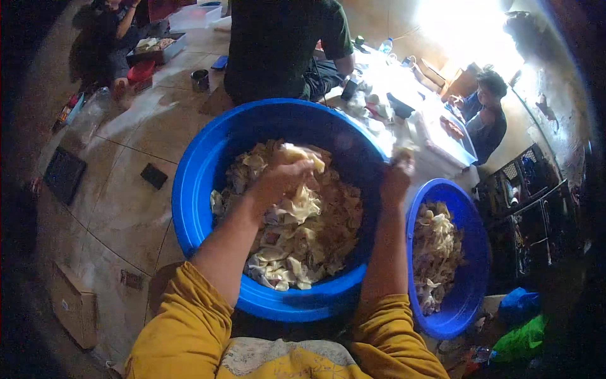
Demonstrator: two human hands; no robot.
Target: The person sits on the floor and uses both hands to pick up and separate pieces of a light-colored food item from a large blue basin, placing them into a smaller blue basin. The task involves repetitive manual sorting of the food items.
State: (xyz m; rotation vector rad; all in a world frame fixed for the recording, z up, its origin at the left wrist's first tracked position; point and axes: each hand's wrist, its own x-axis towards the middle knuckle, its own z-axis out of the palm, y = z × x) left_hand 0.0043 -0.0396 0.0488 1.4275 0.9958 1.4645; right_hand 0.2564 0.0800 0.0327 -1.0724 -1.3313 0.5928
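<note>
A large round blue plastic tub [196,175] stands in front of me, partly filled with pale, crumpled, folded pieces [303,237]. I cannot tell what they are made of. Over the middle of this heap, my left hand [289,177] holds a pale folded piece [300,154]. My right hand [397,173] is raised by the tub's right rim, blurred by motion. A small pale piece [406,146] shows at its fingertips. To the right, a smaller blue-violet tub [476,265] contains similar pale pieces [435,241].
A person in a dark shirt [279,52] sits just beyond the tub. Another person [490,113] is at the right beside a white tray [466,139]. A cardboard box [75,308] and a dark flat object [65,174] lie on the tiled floor [128,208]. A dark rack [521,208] stands at right.
</note>
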